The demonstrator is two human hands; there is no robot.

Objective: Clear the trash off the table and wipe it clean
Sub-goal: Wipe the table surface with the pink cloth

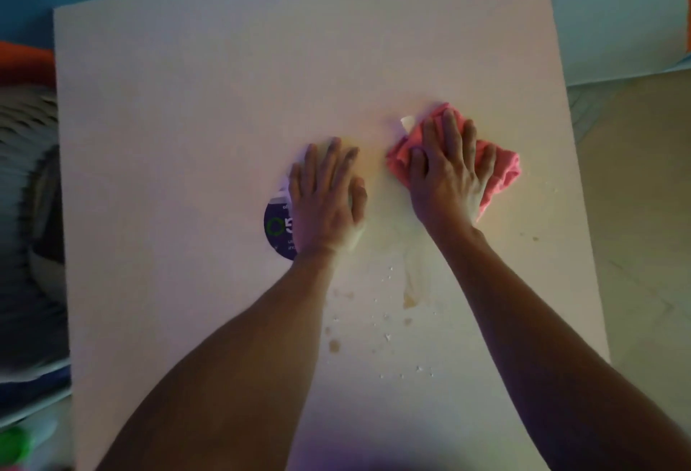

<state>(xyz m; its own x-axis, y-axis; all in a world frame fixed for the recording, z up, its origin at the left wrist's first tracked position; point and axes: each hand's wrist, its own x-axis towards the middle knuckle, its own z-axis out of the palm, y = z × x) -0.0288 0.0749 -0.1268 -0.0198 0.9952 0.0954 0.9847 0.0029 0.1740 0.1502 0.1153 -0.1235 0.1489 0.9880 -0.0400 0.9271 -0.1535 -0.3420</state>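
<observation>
Head view, the only one given, looks down on a white table point(187, 134). I take the pink cloth point(501, 171) as the landmark for all places.

On this cloth lies the right hand point(447, 175), palm down, fingers spread and nearly straight. It presses the cloth flat and does not clench it, probably so that a wide part of the fabric rubs the surface. A small white scrap point(407, 122), perhaps paper, peeks out at the far left corner of the cloth, touching it.

Left of the cloth, and apart from it, the left hand point(327, 193) lies flat with straight fingers on a dark round printed piece point(278, 227), maybe a lid or a label; I cannot tell which. I judge that this hand either steadies the body or is about to slide this piece of trash away. It grasps nothing.

Nearer to the person than the cloth, brown stains point(409, 300) and white crumbs point(387, 337) are scattered on the table. A wet-looking streak runs from the stains up toward the cloth. So the wiping seems begun but not finished, and the round piece is not yet removed.

Beyond the table's left edge, far left of the cloth, there are blurred grey and orange things that I cannot identify.
</observation>
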